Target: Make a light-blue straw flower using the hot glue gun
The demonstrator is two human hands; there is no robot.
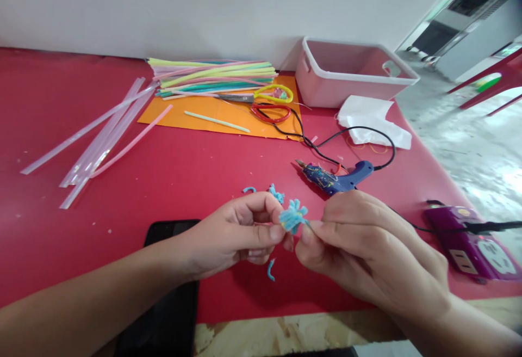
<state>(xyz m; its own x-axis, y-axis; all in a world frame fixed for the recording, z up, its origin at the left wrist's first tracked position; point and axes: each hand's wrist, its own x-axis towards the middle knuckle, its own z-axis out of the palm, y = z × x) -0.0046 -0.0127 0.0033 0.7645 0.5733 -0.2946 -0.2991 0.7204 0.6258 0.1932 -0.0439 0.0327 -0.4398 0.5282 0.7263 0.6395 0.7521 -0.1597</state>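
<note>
My left hand (pixel 238 234) and my right hand (pixel 367 242) meet above the red table (pixel 171 172), both pinching a small light-blue straw flower (pixel 292 217) with curled strips. My left thumb and fingers hold its left side; my right fingertips grip its right side. Loose blue straw curls lie on the table: two (pixel 276 192) just behind the flower and one (pixel 271 269) below it.
A blue glue gun (pixel 336 177) lies behind my right hand, its black cord running to a purple power strip (pixel 475 245). Orange paper (pixel 228 109), coloured straws (pixel 216 77), scissors (pixel 265 96), clear sticks (pixel 101 136), a white bin (pixel 350 71), a black phone (pixel 169 291).
</note>
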